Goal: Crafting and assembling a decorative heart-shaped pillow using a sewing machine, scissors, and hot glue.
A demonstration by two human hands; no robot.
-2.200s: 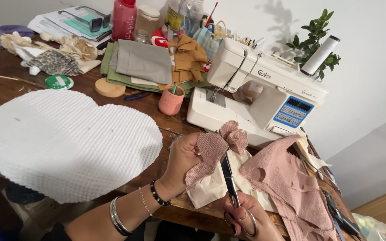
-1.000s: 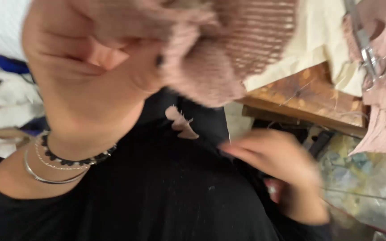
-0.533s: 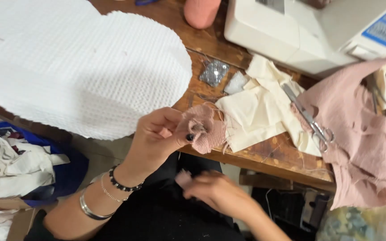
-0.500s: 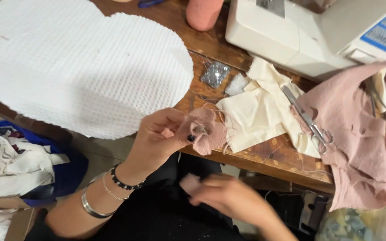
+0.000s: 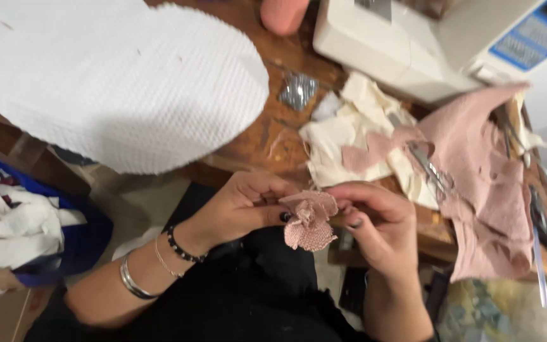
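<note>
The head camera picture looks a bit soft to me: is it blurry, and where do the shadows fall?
Head view: slight motion blur softens the left hand, right hand and the pink fabric piece they pinch; the white quilted fabric is brightly lit and casts a shadow on the wooden table; the sewing machine is cropped by the top edge.

place: home sewing workspace
machine: white sewing machine [image 5: 425, 44] seen at 1 o'clock
surface: worn wooden table [image 5: 261, 136], fabric scraps [image 5: 349, 136] scattered at centre
tools: scissors [image 5: 428, 168] laid on pink cloth [image 5: 482, 183], 3 o'clock
</note>
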